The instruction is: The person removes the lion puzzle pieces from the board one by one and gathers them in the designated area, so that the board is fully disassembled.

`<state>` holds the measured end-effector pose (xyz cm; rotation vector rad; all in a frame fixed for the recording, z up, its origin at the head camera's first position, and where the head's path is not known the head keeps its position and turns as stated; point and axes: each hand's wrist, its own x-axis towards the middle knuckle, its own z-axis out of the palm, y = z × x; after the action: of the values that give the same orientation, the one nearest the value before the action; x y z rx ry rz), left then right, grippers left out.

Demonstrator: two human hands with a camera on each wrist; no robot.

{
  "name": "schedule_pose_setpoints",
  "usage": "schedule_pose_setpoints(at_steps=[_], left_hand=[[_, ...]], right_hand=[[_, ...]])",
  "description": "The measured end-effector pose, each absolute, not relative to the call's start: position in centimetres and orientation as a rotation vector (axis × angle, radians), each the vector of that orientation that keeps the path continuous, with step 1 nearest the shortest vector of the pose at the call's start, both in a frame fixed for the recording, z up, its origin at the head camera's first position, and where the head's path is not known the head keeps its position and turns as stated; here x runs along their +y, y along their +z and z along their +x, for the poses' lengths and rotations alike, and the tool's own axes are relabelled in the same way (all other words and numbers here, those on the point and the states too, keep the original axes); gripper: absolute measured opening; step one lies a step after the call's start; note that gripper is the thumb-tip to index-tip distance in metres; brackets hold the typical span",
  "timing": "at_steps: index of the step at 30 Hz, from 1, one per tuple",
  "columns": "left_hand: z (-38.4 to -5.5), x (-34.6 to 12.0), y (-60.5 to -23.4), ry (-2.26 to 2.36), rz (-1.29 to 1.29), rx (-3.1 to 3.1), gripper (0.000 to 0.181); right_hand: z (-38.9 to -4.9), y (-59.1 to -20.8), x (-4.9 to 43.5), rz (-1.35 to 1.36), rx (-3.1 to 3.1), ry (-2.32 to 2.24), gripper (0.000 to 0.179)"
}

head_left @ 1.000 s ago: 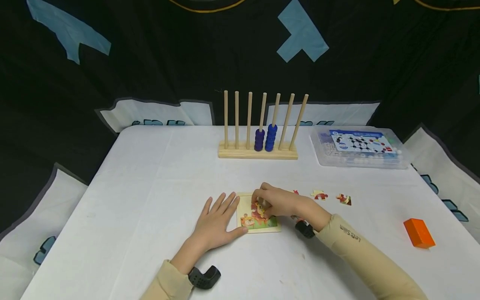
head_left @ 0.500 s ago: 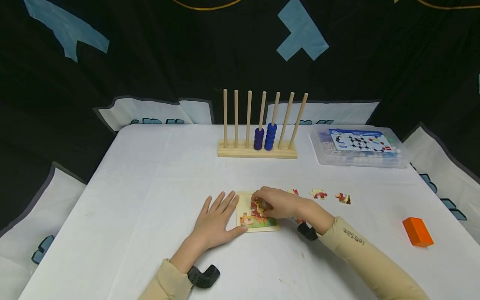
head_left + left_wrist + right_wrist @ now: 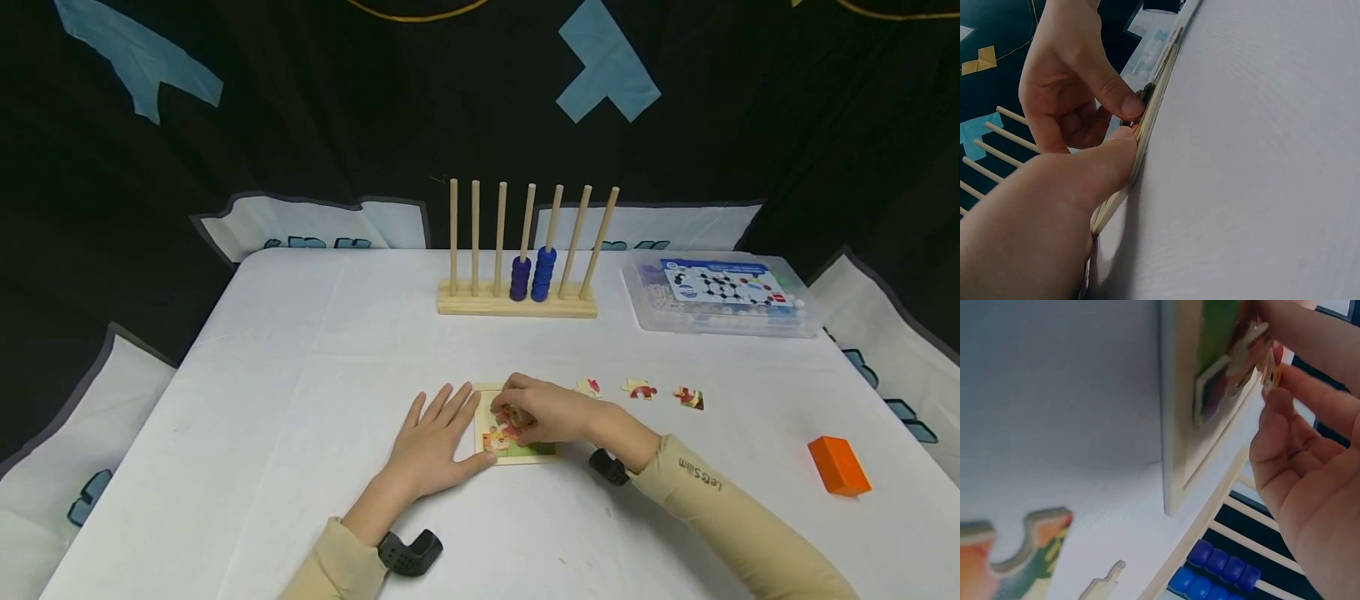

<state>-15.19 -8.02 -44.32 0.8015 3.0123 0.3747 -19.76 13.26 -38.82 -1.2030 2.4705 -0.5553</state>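
A wooden jigsaw puzzle tray (image 3: 525, 462) with a colourful animal picture lies flat on the white table. My left hand (image 3: 427, 454) rests palm down beside it, fingers spread, with the thumb over its lower left corner. Above the picture, my right hand (image 3: 551, 408) pinches a puzzle piece (image 3: 1271, 372) between thumb and fingers, as the right wrist view shows. In the left wrist view, both thumbs meet close to the tray's edge. Fitted pieces (image 3: 495, 442) show along the picture's lower part; the right hand covers much of the rest.
Three loose puzzle pieces, one pale and pink (image 3: 588, 387), one mostly red (image 3: 640, 389) and one red and dark (image 3: 689, 398), lie right of the tray. Behind stands a wooden peg rack (image 3: 517, 307) with blue beads. A clear plastic case (image 3: 720, 292) and an orange block (image 3: 838, 465) sit rightward.
My right hand has shifted slightly left over the tray with the pinched piece, uncovering more of the nearest loose piece. The left hand stays in place.
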Motion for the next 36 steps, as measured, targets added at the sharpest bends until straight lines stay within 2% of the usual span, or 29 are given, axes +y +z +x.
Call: schedule_pose_setpoints(at_steps=[9, 36], left_hand=[[-15.24, -8.02, -44.26, 0.37, 0.802, 3.018, 0.086], [-15.02, -8.0, -44.05, 0.396, 0.805, 3.007, 0.086]], right_hand=[[-20.14, -38.57, 13.01, -1.31, 2.469, -0.489, 0.039], [-20.35, -38.82, 13.0, -1.292, 2.6, -0.327, 0.04]])
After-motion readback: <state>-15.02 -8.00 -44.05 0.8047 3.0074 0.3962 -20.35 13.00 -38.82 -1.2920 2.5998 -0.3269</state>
